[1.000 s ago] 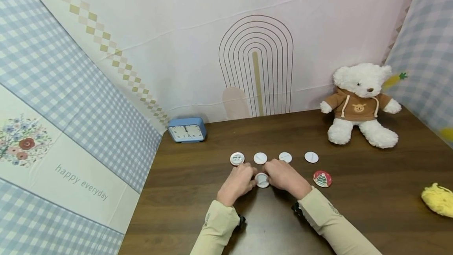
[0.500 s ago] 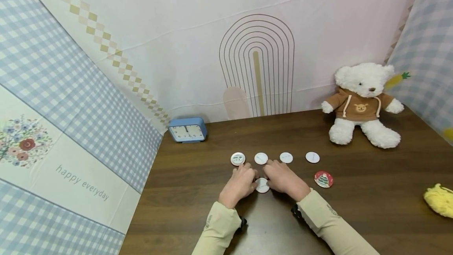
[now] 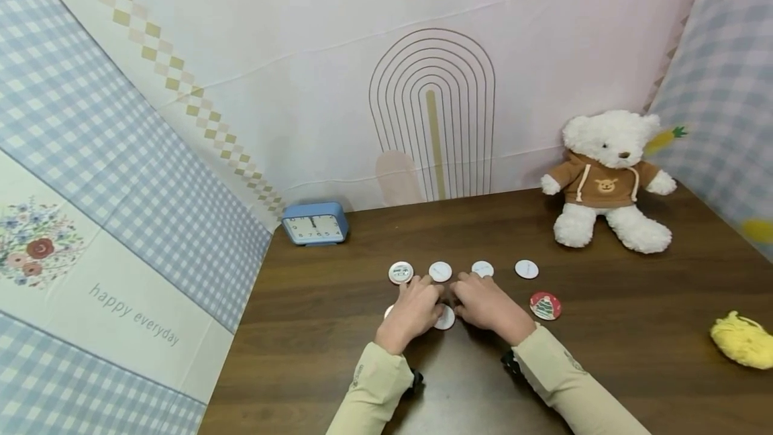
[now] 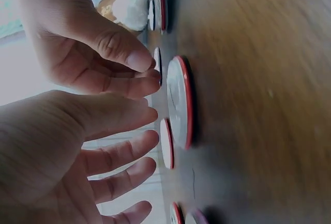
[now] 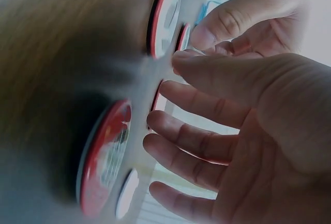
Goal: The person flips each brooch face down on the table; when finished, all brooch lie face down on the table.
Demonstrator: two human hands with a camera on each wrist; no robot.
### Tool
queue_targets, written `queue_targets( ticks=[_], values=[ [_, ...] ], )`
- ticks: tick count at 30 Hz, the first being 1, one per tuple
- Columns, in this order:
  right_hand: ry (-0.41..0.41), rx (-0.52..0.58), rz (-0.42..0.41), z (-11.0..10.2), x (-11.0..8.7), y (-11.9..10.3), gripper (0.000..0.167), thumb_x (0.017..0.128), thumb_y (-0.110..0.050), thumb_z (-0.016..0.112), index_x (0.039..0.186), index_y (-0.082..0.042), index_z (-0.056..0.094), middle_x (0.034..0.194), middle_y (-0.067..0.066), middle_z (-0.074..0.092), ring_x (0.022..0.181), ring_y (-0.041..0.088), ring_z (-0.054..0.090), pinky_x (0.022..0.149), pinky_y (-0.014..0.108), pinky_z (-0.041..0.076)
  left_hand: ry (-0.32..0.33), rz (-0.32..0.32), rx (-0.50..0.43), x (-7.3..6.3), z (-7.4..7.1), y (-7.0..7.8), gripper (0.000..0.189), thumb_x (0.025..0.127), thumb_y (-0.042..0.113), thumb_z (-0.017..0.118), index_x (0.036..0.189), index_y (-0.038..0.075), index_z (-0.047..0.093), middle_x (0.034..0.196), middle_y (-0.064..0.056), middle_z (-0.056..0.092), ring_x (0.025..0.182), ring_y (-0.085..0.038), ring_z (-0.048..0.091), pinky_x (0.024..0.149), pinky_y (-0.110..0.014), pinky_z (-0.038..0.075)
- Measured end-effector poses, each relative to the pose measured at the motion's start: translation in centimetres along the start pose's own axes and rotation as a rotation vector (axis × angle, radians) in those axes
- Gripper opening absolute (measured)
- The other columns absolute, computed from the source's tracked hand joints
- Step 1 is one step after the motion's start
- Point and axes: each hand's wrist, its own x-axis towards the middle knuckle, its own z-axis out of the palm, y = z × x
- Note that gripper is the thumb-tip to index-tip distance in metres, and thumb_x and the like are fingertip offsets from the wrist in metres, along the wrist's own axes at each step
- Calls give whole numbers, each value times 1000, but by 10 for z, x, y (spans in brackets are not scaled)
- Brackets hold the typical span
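Observation:
A round pin badge (image 3: pixel 445 318), white side up with a red rim, lies flat on the brown table between my hands. My left hand (image 3: pixel 413 311) hovers at its left, partly covering it in the head view. In the left wrist view its loosely bent fingers (image 4: pixel 126 151) hold nothing beside the badge (image 4: pixel 178 102). My right hand (image 3: pixel 486 302) is just right of the badge, its fingers (image 5: pixel 191 136) extended and apart, gripping nothing. Another white badge (image 3: pixel 388 311) shows only at the edge of my left hand. The red badge with a Christmas tree (image 3: pixel 545 306) lies right of my right hand.
Behind my hands runs a row of several white-faced badges (image 3: pixel 527 269). A blue clock (image 3: pixel 315 223) stands at the back left, a white teddy bear (image 3: pixel 606 183) in a brown hoodie at the back right. Yellow yarn (image 3: pixel 743 340) lies at the right.
The badge between my hands has shifted slightly toward me. My left hand has moved a little right, exposing the edge of another badge. The head view has shifted slightly.

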Motion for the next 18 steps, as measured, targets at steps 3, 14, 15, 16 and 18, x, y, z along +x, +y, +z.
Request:
queue_targets(
  ticks=[3,14,15,16,18],
  values=[
    [-25,-5,40,-2,-4,3,12,84,-7,76,82,-8,65,80,5,53,73,24,51,67,52,45,-14,12,-2,4,1,4,6,87,20,75,89,16,71,91,-1,60,90,-25,57,77,-43,42],
    [-49,2,118,-15,-25,18,22,83,-17,81,98,-5,71,86,5,57,84,30,55,73,53,45,-68,81,16,24,8,23,29,84,30,80,110,19,75,97,1,63,91,-22,57,72,-38,39],
    [-46,2,121,-15,-26,20,24,82,-18,82,99,-5,71,87,5,57,86,31,55,74,54,45,-73,86,18,25,9,25,31,84,31,80,113,20,75,98,1,63,92,-22,57,73,-38,40],
    [-42,1,121,-15,-28,21,26,82,-20,82,100,-5,71,88,5,57,87,32,56,76,55,46,-80,89,20,26,9,26,33,85,32,80,115,20,74,101,1,64,94,-22,57,75,-39,40],
    [-33,-2,122,-16,-31,24,29,81,-21,83,102,-4,71,90,6,59,89,33,56,78,57,46,-84,101,24,28,10,29,37,84,33,81,118,20,73,105,1,64,97,-22,58,78,-41,42]
  ],
)
